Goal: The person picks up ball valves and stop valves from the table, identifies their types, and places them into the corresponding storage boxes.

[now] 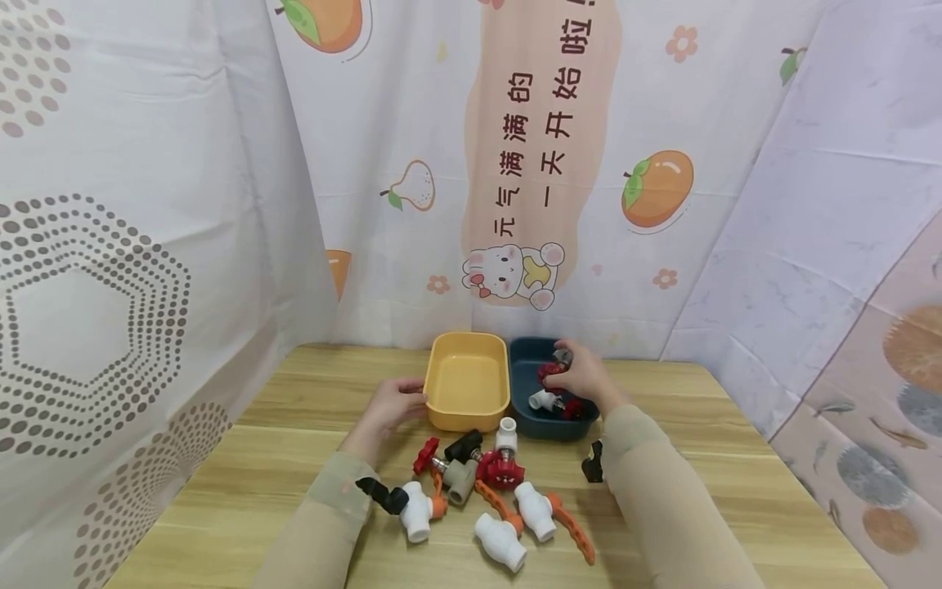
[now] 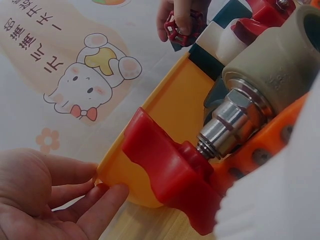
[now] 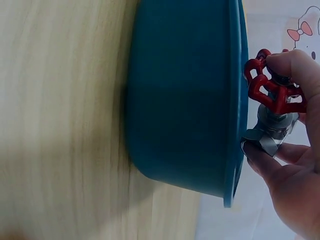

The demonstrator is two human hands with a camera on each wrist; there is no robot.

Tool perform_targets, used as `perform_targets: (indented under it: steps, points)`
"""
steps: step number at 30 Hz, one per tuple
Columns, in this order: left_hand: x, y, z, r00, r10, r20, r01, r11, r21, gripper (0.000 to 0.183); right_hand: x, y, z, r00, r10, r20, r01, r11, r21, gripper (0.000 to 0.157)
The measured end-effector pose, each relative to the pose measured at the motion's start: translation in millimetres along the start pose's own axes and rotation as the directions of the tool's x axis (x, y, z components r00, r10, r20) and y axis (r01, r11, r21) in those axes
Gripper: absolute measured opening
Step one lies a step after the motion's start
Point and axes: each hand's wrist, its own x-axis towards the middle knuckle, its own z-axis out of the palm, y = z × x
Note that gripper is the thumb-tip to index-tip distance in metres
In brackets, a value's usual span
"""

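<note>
My right hand grips a metal gate valve with a red handwheel, held at the blue bin's rim in the right wrist view. Under it, a white valve with a red handle lies inside the blue bin. On the other side, my left hand touches the left side of the yellow bin, its fingers fairly straight at the rim. The yellow bin has nothing in it. In the left wrist view a beige valve with a red handle partly covers that bin.
In front of the bins lie several valves: white ball valves with orange handles, a beige valve and a white valve by a red handwheel. A patterned curtain hangs behind the wooden table.
</note>
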Motion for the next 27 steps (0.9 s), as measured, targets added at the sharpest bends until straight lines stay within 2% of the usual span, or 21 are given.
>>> perform_targets:
  steps: [23,27]
  points:
    - [-1.3,1.8,0.1,1.000,-0.009,-0.001,0.009,1.000,0.012,0.044,1,-2,11.8,0.994,0.077,0.071,-0.074,0.996,-0.051,0.074]
    - [-1.7,2.5,0.7,1.000,-0.017,-0.010,0.017,1.000,0.020,0.044,2,-2,12.1,0.996,0.056,0.072,-0.052,0.997,-0.057,0.071]
